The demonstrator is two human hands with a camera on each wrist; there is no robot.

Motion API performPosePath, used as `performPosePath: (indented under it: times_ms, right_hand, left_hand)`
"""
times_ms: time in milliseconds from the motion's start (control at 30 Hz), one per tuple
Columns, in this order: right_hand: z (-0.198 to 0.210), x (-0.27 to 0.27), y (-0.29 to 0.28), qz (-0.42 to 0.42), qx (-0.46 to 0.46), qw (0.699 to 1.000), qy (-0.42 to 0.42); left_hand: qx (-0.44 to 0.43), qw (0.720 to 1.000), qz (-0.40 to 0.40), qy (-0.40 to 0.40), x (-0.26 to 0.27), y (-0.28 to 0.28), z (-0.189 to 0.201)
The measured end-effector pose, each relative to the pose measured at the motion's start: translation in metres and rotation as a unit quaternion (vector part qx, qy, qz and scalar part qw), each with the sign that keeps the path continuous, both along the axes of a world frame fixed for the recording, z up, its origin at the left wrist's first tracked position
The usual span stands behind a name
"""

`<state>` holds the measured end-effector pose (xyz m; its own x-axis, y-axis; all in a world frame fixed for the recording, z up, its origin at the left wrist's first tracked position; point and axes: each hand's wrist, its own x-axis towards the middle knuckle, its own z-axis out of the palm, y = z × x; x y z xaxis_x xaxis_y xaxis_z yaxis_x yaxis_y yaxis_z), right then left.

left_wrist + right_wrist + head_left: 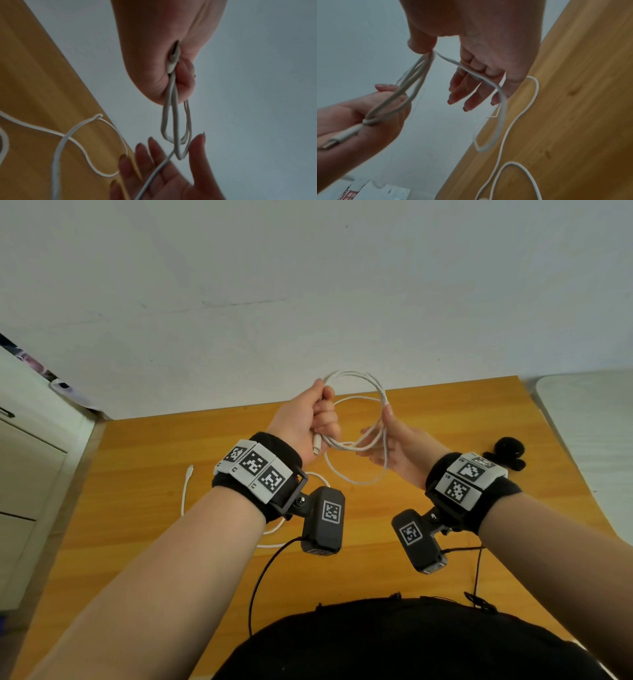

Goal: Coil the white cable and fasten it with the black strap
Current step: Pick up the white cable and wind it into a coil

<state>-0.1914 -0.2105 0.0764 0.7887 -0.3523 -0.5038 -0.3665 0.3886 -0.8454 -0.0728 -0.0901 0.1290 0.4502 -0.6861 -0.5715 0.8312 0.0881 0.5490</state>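
Observation:
My left hand (322, 419) is raised above the wooden table (462, 422) and grips several loops of the white cable (381, 390). One plug (317, 444) sticks out below its fist. My right hand (376, 441) is beside it with straight, spread fingers. Its thumb touches the far side of the coil, and a strand crosses its palm. From there the cable drops to the table, its other plug (190, 469) lying at the left. The black strap (506, 451) lies on the table to the right of my right wrist. The left wrist view shows the left hand (164, 60) holding the loops (175, 121) above the right hand (164, 175). In the right wrist view the cable (503, 102) runs over the right hand (488, 54) toward the left hand (382, 115).
A white wall rises behind the table. A white cabinet (27, 474) stands at the left and a pale rounded surface (589, 412) at the right. Black camera leads (263, 573) hang from both wrists over the table's near edge.

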Motion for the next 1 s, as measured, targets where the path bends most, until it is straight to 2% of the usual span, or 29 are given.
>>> performPosePath:
  times_ms: [167,333,533,600,700,767,833,900,1000]
  right_hand:
    - [-0.01,-0.016,0.002,-0.049,0.099,0.994,0.023]
    - [-0.012,-0.019,0.006,-0.065,0.107,0.992,0.026]
    - [-0.007,-0.013,0.006,-0.175,0.104,0.979,0.0]
    - [-0.005,-0.01,0.005,-0.195,0.048,0.979,0.026]
    - [-0.007,-0.007,0.003,-0.173,-0.126,0.973,0.084]
    - [-0.01,-0.007,0.001,-0.146,-0.258,0.948,0.115]
    - [-0.01,-0.007,0.001,-0.119,-0.351,0.92,0.129]
    - [-0.007,-0.007,0.001,-0.09,-0.392,0.907,0.129]
    - [-0.004,-0.009,0.001,-0.047,-0.403,0.903,0.144]
  left_hand:
    - [-0.006,0.998,0.056,-0.005,0.005,-0.002,0.003]
    - [0.002,0.995,0.099,0.0,0.006,-0.003,0.006]
    - [-0.001,0.991,0.13,0.035,0.005,-0.005,0.003]
    - [-0.005,0.99,0.136,0.045,0.004,-0.006,0.003]
    - [-0.015,0.988,0.148,0.046,0.003,-0.007,0.004]
    - [-0.021,0.987,0.153,0.046,0.002,-0.007,0.005]
    - [-0.027,0.986,0.156,0.044,0.002,-0.007,0.006]
    - [-0.029,0.986,0.157,0.04,0.001,-0.008,0.007]
    - [-0.025,0.987,0.157,0.033,0.002,-0.008,0.008]
